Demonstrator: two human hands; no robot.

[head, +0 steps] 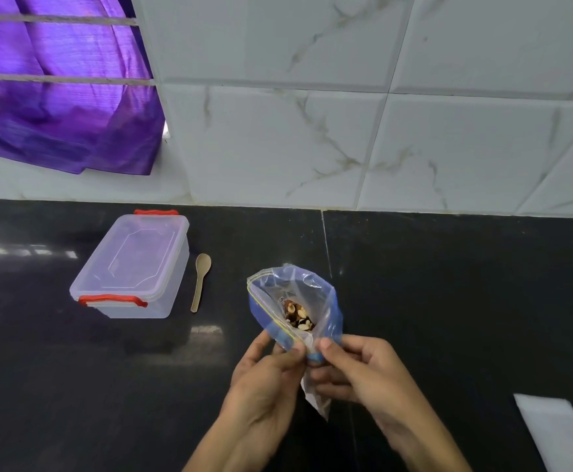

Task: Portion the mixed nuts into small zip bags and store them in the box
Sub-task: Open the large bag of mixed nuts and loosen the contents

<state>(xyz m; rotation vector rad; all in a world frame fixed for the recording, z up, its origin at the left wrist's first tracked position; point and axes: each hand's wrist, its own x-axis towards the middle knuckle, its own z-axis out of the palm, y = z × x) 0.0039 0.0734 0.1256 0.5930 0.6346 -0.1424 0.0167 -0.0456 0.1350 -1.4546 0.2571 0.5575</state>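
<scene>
Head view: the black bench runs under a tiled wall, with a purple cloth hanging at the far left. The box sits toward the bench's far-left part, lid on and red clips down, long axis running away from the person. A spoon lies just right of it, parallel. A white sheet shows at the near-right corner. The bag, held above the bench's middle, gapes open with nuts inside. The left hand and right hand each pinch its near zip corner. Sealing likely means running along the zip away from the person. The box lies left, nearer the left hand.
</scene>
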